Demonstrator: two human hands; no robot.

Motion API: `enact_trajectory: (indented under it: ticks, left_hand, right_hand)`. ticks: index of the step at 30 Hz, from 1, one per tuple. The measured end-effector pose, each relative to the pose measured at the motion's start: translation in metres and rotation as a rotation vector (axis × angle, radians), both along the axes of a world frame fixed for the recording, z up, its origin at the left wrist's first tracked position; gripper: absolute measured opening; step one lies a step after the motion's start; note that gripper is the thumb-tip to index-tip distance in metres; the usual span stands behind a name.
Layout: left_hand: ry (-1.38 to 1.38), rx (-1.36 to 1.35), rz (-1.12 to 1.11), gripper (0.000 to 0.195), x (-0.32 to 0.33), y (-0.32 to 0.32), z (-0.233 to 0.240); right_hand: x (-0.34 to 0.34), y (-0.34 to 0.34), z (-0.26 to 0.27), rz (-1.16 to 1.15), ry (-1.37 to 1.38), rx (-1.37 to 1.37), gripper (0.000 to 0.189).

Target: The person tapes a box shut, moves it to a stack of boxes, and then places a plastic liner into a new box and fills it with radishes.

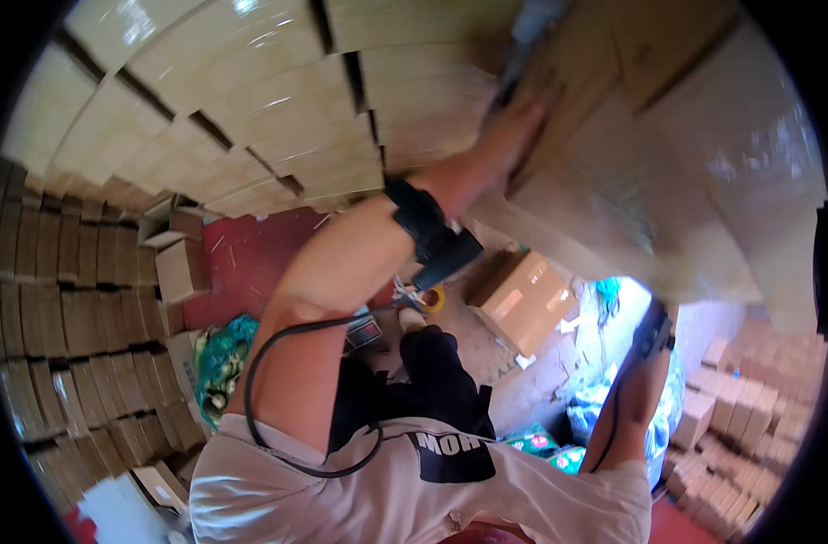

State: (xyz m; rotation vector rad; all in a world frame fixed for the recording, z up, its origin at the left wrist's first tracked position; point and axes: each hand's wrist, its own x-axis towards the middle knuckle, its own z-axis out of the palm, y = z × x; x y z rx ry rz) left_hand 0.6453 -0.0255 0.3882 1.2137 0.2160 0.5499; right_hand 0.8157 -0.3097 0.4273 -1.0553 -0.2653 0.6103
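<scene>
My left forearm, with a black strap and device at the wrist, reaches up across the middle of the view. My left hand [533, 112], blurred by motion, lies at the face of a large cardboard carton [631, 177]. Beside its fingers is a blurred grey object [526, 37]; whether I hold it cannot be told. My right forearm rises at the right towards the carton's lower edge, and my right hand is out of sight behind the carton.
Stacked cartons [251, 88] form a wall ahead; more stacks stand left [81, 326] and right [740, 394]. On the floor are a closed carton [523, 299], a roll of yellow tape [433, 299] and a green mesh bag [223, 360]. A black cable hangs along my left arm.
</scene>
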Motion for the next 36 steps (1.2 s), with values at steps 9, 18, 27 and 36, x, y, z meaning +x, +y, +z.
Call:
enact_trajectory:
  ticks: [9,18,27,36]
  left_hand:
    - [0.266,0.488,0.146,0.057,-0.132,-0.048,-0.02]
    - [0.265,0.335,0.14,0.058,-0.215,-0.089,-0.004]
    - [0.22,0.146,0.135,0.056,-0.318,-0.112,0.034]
    - [0.135,-0.128,0.279,0.053,-0.438,-0.117,0.031]
  right_hand:
    - [-0.076,-0.028,-0.073,0.067,0.127,-0.179,0.065]
    - [-0.157,-0.074,-0.078,0.049,0.195,-0.286,0.063]
    - [-0.243,-0.106,-0.046,0.042,0.231,-0.304,0.061]
    - [-0.318,-0.09,-0.013,0.157,0.191,-0.296,0.06]
